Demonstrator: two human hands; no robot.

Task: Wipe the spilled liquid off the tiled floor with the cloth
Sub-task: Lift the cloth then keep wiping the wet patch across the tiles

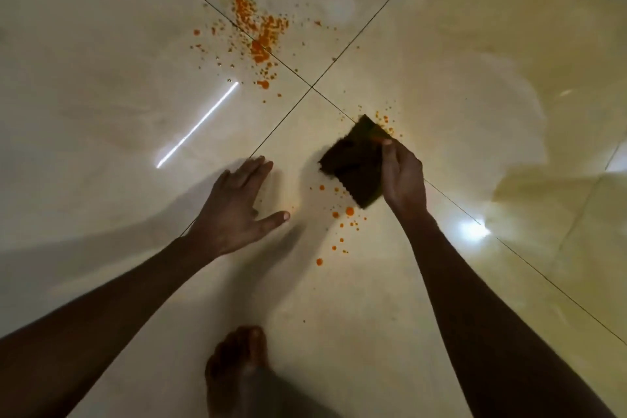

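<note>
Cloth (353, 164): dark, roughly square, gripped along its right edge by the right hand (403, 176), fingers closed on it, lower face at or just above the tiled floor (101, 85); actual contact hard to judge through the blur. Set just right of where the four grout lines cross, one corner pointing up and away from the body.

Spilled liquid in three orange patches. Densest patch (259, 34) up and to the left of the cloth, across the grout crossing, well apart from both hands. Small scatter (385, 120) touching the cloth's far corner. Loose trail of drops (342, 224) just below the cloth's near edge, between the two forearms.

Left hand (237, 210) spread flat, fingers apart, holding nothing, near the floor to the left of the cloth. Bare foot (237, 360) at the bottom edge.

Right hand alone carrying the cloth, so likely a short pull toward the body for the near drops, then a longer reach up-left for the main patch.
</note>
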